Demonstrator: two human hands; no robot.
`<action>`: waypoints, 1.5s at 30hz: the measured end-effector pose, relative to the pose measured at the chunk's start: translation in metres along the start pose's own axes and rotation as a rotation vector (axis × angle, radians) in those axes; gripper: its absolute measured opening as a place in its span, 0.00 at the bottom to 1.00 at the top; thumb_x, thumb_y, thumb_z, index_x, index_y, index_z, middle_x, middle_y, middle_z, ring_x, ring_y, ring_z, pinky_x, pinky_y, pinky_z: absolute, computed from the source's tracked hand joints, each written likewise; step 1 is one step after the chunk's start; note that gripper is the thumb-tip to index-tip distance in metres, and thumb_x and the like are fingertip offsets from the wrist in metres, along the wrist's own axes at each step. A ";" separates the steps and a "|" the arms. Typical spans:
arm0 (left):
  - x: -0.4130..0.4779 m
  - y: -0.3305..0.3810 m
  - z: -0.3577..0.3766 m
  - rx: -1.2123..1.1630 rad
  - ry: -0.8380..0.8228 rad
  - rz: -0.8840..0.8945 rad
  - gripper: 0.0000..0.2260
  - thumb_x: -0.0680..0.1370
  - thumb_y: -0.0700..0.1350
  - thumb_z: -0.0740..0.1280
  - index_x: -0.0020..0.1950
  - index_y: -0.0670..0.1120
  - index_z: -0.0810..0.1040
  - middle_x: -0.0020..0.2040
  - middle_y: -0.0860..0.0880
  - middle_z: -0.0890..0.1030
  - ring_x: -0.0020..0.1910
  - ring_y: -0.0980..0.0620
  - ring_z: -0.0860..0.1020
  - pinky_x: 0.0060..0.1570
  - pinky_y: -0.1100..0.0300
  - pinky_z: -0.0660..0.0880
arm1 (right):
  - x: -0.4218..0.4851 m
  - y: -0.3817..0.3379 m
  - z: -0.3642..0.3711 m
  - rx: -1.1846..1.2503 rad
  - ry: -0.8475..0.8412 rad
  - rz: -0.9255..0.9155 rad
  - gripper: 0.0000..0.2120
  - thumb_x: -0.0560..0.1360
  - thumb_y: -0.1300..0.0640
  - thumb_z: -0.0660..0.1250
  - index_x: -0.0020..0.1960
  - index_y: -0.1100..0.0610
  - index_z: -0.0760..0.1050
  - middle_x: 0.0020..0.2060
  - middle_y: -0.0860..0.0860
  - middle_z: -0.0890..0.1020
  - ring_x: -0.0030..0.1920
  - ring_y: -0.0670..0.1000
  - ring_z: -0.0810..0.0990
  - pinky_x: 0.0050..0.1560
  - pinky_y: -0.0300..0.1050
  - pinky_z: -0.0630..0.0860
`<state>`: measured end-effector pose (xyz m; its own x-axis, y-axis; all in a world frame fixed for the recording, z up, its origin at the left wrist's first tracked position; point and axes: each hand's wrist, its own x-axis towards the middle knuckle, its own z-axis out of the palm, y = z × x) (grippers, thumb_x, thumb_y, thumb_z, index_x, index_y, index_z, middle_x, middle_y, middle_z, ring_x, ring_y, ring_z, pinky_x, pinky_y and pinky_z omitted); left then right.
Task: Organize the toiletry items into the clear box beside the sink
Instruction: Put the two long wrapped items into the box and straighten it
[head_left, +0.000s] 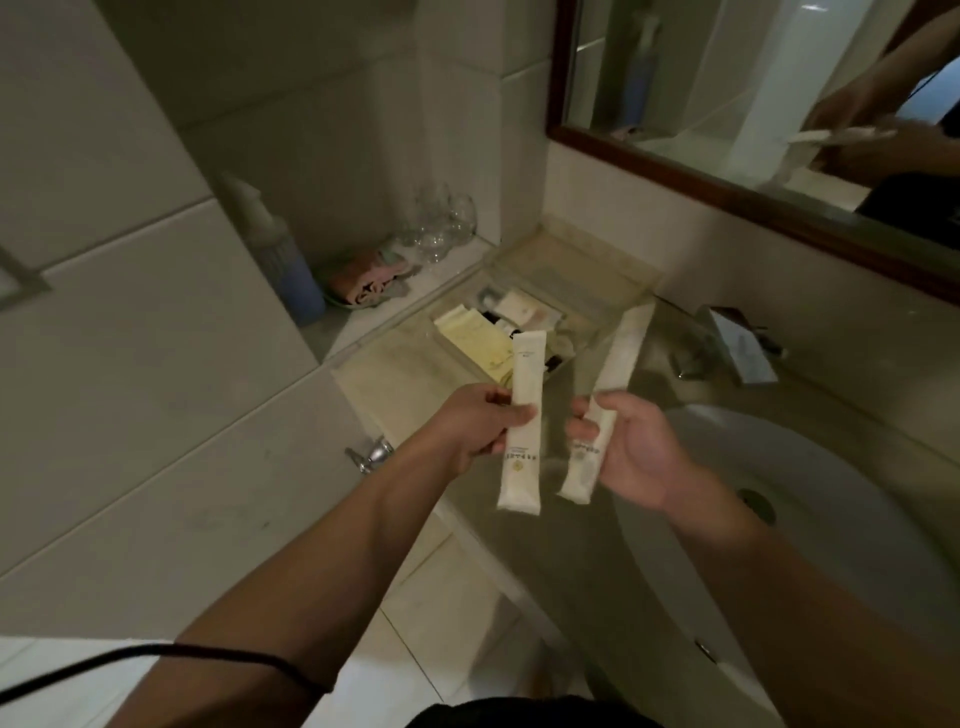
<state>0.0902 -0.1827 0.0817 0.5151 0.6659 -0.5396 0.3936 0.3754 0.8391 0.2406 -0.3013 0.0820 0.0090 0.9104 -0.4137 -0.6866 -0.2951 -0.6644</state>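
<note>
My left hand (470, 423) grips a long white toiletry packet (523, 374) upright, printed text near its lower end. My right hand (631, 447) holds a second long white packet (618, 353) tilted to the right. Both packets hang above the counter in front of the clear box (587, 275), which sits beside the sink (810, 499) against the wall. Inside the box lie pale yellow sachets (475, 338), a white packet and small dark bottles.
A chrome faucet (737, 348) stands right of the box. A ledge on the left holds a blue-and-white bottle (283, 254), folded cloths on a dish (369, 278) and several glasses (441, 223). A framed mirror (727, 104) hangs above. A valve (374, 452) sticks out below the counter.
</note>
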 end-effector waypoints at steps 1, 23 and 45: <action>0.008 0.007 -0.001 -0.004 0.005 0.001 0.08 0.74 0.41 0.72 0.51 0.44 0.78 0.42 0.48 0.83 0.36 0.55 0.81 0.29 0.64 0.76 | 0.008 -0.006 -0.003 -0.030 -0.021 0.025 0.22 0.51 0.51 0.78 0.38 0.55 0.72 0.27 0.50 0.70 0.29 0.50 0.70 0.36 0.46 0.67; 0.155 0.024 -0.055 -0.076 -0.013 -0.182 0.11 0.73 0.40 0.72 0.54 0.40 0.78 0.52 0.42 0.83 0.48 0.46 0.83 0.46 0.51 0.82 | 0.137 -0.061 0.000 -1.069 0.467 0.184 0.09 0.80 0.54 0.61 0.57 0.50 0.77 0.46 0.46 0.81 0.46 0.47 0.80 0.43 0.43 0.76; 0.189 0.015 -0.051 0.140 0.375 0.018 0.20 0.69 0.43 0.75 0.55 0.49 0.70 0.43 0.55 0.81 0.41 0.55 0.81 0.43 0.54 0.82 | 0.258 -0.069 -0.005 -1.515 0.457 0.166 0.13 0.78 0.54 0.63 0.61 0.56 0.74 0.58 0.56 0.78 0.57 0.56 0.77 0.54 0.47 0.74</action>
<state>0.1547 -0.0183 -0.0048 0.2198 0.8703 -0.4407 0.5001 0.2874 0.8169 0.2936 -0.0473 0.0181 0.4105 0.7627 -0.4998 0.6225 -0.6350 -0.4576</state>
